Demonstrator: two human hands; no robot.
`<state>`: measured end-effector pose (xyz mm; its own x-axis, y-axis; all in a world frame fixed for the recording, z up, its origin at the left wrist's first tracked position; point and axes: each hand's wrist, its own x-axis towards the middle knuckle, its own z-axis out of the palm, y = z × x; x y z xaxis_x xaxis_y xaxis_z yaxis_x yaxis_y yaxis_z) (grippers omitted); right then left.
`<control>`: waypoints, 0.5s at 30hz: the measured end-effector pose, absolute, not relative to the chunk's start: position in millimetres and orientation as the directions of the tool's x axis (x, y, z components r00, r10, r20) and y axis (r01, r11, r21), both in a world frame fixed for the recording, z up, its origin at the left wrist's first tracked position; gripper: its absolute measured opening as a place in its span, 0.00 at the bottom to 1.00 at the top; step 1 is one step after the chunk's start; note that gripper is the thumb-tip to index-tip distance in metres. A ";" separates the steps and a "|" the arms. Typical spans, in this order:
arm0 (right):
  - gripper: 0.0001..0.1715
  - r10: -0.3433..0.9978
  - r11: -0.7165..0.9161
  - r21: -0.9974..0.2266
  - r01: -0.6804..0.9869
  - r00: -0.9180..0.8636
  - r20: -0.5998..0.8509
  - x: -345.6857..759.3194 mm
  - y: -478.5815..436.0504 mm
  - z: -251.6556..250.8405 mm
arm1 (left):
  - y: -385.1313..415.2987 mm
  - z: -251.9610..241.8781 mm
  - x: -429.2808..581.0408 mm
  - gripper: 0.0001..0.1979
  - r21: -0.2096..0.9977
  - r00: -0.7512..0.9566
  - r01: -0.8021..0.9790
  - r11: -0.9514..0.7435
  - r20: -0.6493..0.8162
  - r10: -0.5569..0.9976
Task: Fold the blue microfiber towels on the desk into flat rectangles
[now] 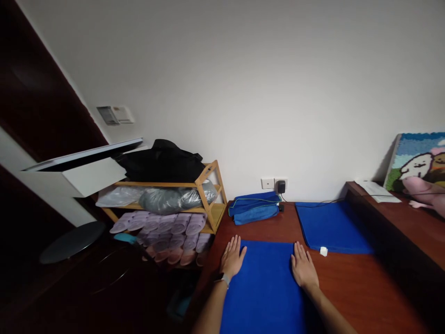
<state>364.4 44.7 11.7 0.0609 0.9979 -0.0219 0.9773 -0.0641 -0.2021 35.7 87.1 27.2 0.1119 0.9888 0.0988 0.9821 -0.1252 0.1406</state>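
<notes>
Between your left hand (232,260) and right hand (305,268) lies the blue cloth (264,287), hands flat and opened out, nothing pinched. Push unevenly and it'd probably skid or wrinkle on the worktop (351,283); drift forward-right, you might bump the second cloth (332,227).

A home, seemingly (racked slippers (179,224)).
</notes>
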 end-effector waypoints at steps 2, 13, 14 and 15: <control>0.40 0.998 -0.067 -0.201 0.977 0.063 -0.027 364.5 44.6 11.8 | 86.7 24.2 35.7 0.37 0.137 0.111 0.983 -0.126 0.114 0.987; 0.39 0.997 -0.073 -0.211 0.975 0.069 -0.027 361.8 44.0 18.8 | 78.5 52.9 88.8 0.36 0.138 0.183 0.968 -0.211 0.188 0.965; 0.39 0.997 -0.072 -0.205 0.976 0.067 -0.028 362.0 43.7 20.1 | 73.8 53.2 110.6 0.35 0.154 0.244 0.948 -0.280 0.214 0.946; 0.39 0.998 -0.067 -0.198 0.978 0.063 -0.027 362.3 43.3 21.1 | 68.6 51.8 134.4 0.34 0.173 0.323 0.915 -0.365 0.227 0.919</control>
<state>362.3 43.3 21.1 0.0629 0.9977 -0.0271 0.9778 -0.0671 -0.1985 134.4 68.6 51.8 0.3234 0.9187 0.2268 0.9148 -0.3648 0.1733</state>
